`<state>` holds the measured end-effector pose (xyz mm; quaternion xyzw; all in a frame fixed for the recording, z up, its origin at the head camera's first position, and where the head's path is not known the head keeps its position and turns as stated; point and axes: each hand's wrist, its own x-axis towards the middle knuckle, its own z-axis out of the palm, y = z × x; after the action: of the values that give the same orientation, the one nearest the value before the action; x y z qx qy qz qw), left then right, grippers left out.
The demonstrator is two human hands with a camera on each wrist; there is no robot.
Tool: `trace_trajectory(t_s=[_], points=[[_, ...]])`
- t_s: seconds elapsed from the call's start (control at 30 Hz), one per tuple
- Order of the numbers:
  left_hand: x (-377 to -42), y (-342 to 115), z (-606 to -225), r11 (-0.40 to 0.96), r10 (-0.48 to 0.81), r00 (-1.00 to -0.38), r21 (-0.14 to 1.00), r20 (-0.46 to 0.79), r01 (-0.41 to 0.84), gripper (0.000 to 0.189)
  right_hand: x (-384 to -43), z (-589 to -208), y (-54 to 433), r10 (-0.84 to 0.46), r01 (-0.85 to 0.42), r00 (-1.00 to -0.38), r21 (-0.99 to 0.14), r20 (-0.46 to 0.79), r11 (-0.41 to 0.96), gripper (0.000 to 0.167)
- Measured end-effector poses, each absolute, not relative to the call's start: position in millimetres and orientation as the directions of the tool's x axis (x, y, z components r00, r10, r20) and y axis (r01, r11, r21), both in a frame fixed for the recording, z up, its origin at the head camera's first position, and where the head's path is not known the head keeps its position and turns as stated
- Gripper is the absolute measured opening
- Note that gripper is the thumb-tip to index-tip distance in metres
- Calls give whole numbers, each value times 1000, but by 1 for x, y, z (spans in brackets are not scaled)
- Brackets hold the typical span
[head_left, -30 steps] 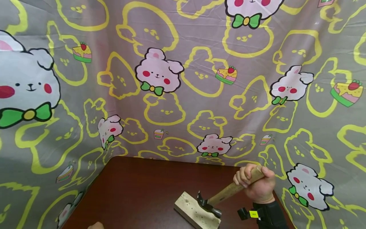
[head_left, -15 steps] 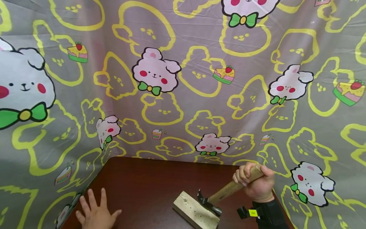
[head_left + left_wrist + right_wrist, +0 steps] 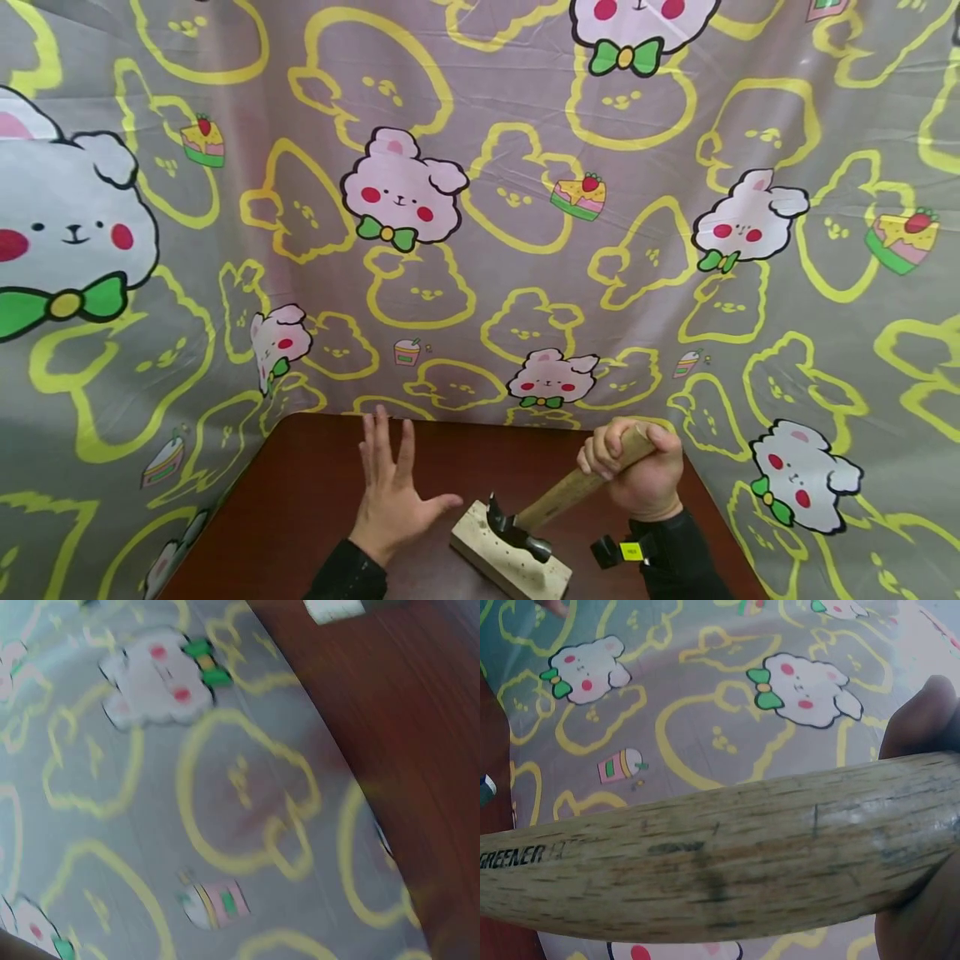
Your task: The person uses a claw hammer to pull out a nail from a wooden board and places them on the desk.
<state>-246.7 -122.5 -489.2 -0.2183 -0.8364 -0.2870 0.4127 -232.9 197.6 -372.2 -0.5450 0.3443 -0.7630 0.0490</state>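
My right hand [image 3: 637, 471] grips a claw hammer [image 3: 566, 497] near the end of its wooden handle. The dark hammer head is over a pale wooden block [image 3: 517, 568] with several small dark marks; whether it touches the block I cannot tell. Close up in the right wrist view, the hammer handle [image 3: 720, 862] carries printed lettering, and part of the right hand [image 3: 922, 724] wraps its end. To the left of the block, my left hand [image 3: 397, 504] is raised with fingers spread and thumb toward the block, holding nothing. The left wrist view shows no clear part of that hand.
Block and hands are at a dark reddish-brown table [image 3: 315, 467]. A grey curtain [image 3: 480, 275] printed with white bunnies and yellow outlines surrounds it at the back and both sides. A small camera [image 3: 617, 551] with a yellow label sits at the right wrist.
My left hand has come in from the bottom edge, moving up and right until beside the block. My right hand and the hammer have shifted slightly left, the head sliding leftward over the block.
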Motion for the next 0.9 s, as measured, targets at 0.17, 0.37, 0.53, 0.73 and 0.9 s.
trace_trajectory(t_s=[0.17, 0.37, 0.53, 0.73, 0.9], points=[[-242, -90, -484, 681, 195, -582, 318, 789, 659, 120, -234, -370, 189, -453, -304, -378, -571, 807, -763, 38], [-236, -63, -483, 611, 244, -574, 336, 782, 717, 119, -235, -370, 183, -457, -307, -370, -571, 808, -761, 39], [-230, -47, -484, 568, 273, -565, 343, 778, 748, 119, -234, -371, 176, -466, -298, -372, -579, 803, -759, 39], [-223, -33, -489, 503, 322, -575, 379, 752, 777, 127, -233, -371, 166, -466, -284, -363, -572, 807, -770, 40], [-218, -26, -498, 448, 390, -638, 468, 664, 762, 122, -233, -371, 159, -446, -288, -381, -562, 810, -775, 41]])
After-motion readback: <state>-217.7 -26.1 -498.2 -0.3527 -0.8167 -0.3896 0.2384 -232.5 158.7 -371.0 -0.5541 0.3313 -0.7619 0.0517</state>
